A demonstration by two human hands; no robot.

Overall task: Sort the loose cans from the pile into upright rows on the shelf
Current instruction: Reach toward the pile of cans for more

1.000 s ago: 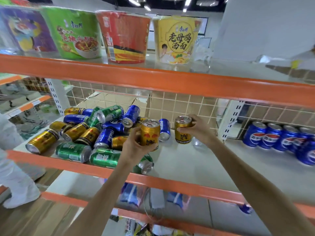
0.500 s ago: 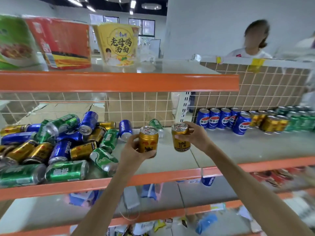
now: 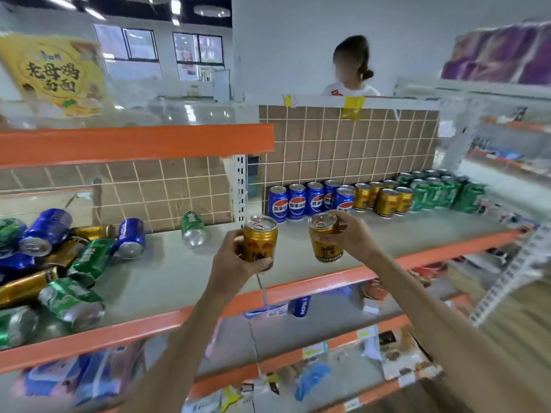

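Note:
My left hand (image 3: 231, 259) grips an upright gold can (image 3: 260, 238) above the grey shelf (image 3: 179, 281). My right hand (image 3: 351, 236) holds a second gold can (image 3: 323, 239) just to its right, also upright. A pile of loose blue, green and gold cans (image 3: 53, 263) lies on its side at the shelf's left. One green can (image 3: 193, 229) lies alone near the back grid. At the back right stand upright rows: blue cans (image 3: 298, 202), gold cans (image 3: 384, 198) and green cans (image 3: 438, 190).
An orange shelf beam (image 3: 134, 143) runs overhead at the left, with a yellow noodle cup (image 3: 56, 76) on it. A white upright post (image 3: 241, 186) divides the shelf bays. A person (image 3: 351, 70) stands behind the tiled back panel. Lower shelves hold packets.
My view and both hands have shifted right, away from the pile, each still holding its gold can. The upright rows at the back right are now nearer the middle of view.

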